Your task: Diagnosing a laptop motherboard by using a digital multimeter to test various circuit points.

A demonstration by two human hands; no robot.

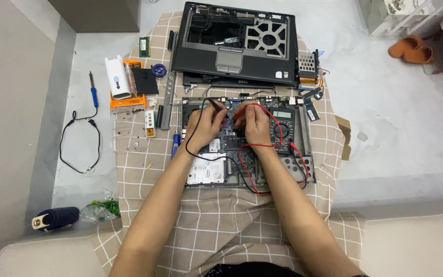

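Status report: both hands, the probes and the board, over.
Left hand grips black probe. Right hand grips red probe. Both tips over laptop motherboard. Leads lie across board.

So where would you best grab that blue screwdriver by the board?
Probably by the blue handle of the screwdriver, coming from its left side. It lies flat on the cloth, handle toward the person, and the board and left hand crowd its right.

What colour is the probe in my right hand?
Red. The probe in your right hand shows clearly in the head view, over the laptop board.
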